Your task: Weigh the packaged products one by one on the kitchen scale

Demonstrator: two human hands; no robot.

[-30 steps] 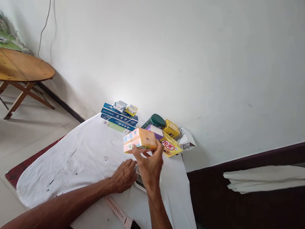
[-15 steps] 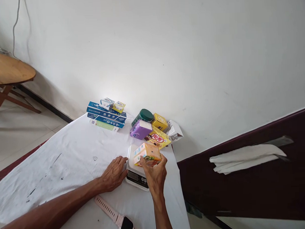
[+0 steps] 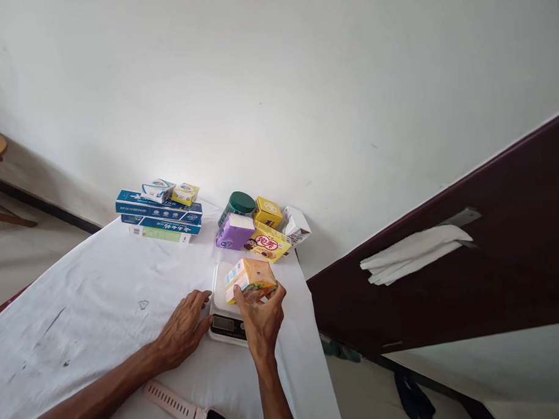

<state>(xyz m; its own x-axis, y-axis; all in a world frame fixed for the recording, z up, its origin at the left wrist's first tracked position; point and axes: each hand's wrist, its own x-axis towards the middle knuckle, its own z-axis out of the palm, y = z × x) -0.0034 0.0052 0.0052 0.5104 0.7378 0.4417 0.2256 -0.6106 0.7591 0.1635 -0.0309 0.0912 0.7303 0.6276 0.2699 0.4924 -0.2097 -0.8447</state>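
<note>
My right hand grips an orange plastic-wrapped pack, thumb on the near left side and fingers round the right. The pack is on or just over the pale platform of a kitchen scale; whether it rests there I cannot tell. On the scale's front is a dark panel with a small display, partly covered by my right hand. My left hand lies open on the white cloth, its fingertips and thumb at the scale's left edge. Below it lies a pink-strapped smartwatch.
Behind the scale stand a purple pack, a green-lidded jar, yellow boxes and a white carton. Blue boxes are stacked at the back left, with small boxes on top. A white cloth hangs over a handle at right.
The view has shifted, so the tabletop things appear farther left. My right hand still holds the orange pack at the scale, and my left hand stays by the scale's edge.
</note>
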